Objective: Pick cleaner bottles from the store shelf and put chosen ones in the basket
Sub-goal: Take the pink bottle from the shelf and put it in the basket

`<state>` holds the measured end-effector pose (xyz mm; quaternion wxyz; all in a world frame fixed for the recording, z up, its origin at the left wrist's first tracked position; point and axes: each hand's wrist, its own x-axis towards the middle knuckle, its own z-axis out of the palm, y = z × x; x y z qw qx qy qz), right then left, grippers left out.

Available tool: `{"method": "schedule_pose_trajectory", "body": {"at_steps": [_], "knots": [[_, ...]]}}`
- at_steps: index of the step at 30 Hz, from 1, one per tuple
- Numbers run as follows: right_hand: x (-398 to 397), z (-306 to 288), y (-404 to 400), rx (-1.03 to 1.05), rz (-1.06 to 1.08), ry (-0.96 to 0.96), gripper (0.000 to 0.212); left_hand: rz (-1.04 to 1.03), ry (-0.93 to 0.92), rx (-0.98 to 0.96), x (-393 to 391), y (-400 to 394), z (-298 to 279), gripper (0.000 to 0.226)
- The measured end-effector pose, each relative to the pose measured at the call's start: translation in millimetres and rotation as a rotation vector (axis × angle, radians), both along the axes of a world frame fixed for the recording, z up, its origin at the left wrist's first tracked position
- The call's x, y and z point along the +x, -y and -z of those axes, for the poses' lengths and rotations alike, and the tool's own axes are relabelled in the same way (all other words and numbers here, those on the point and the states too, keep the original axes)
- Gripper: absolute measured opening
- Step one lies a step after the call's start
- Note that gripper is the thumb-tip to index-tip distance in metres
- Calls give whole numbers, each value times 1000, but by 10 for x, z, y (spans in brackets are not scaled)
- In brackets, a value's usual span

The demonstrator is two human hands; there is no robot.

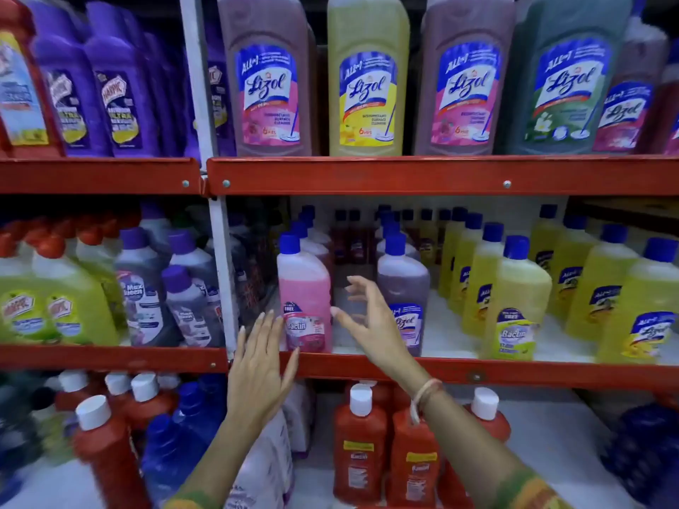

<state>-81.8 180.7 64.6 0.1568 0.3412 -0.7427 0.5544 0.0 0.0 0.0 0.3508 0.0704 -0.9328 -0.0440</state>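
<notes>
The pink bottle point(304, 295) was stood at the front of the middle shelf point(441, 369), flanked by both hands, fingers spread, neither closed on it. The left hand point(257, 372) was held just beside it; the right hand point(371, 321) was raised between it and a purple bottle point(404, 292). Yellow bottles point(514, 299) were ranged further right.

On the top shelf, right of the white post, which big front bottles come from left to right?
Big mauve bottle with pink label → big yellow bottle with yellow label → second mauve bottle with pink label → big green bottle with green label.
</notes>
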Motion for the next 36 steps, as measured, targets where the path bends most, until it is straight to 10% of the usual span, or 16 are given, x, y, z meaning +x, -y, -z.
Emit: {"method": "schedule_pose_trajectory", "body": {"at_steps": [10,28,36], "knots": [[-196,212,681,-45,-118,476,62,37,147,-47,-34,337,292,68],[480,-191,-84,52,681,-397,64,123,171,9,-250,-375,190,73],[585,-353,-596,-246,22,18,56,119,171,11,-267,-455,278,66]]}}
